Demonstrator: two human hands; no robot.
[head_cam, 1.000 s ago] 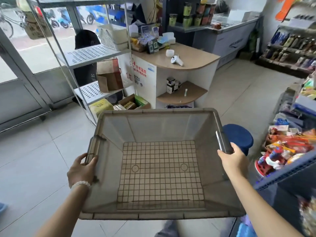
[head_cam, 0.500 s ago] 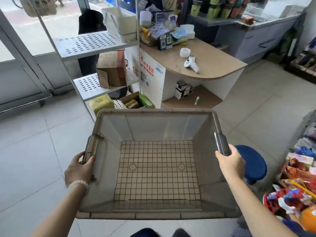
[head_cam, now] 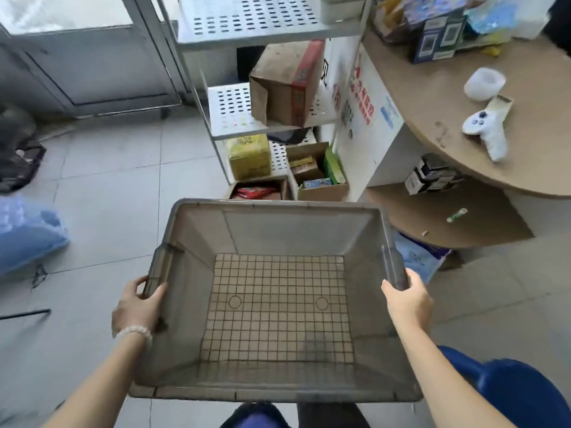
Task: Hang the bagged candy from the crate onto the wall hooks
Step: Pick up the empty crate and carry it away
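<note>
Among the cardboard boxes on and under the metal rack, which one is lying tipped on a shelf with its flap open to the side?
The large brown box with the red side, on the middle shelf. The two low boxes beneath sit upright, tops open, goods showing.

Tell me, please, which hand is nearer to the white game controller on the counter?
The right hand. It grips the crate's right handle, below the white controller on the counter. The left hand grips the opposite handle, farther away across the crate.

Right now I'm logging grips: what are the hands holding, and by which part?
Both hold the grey crate: the left hand grips its left handle, the right hand its right handle.
</note>
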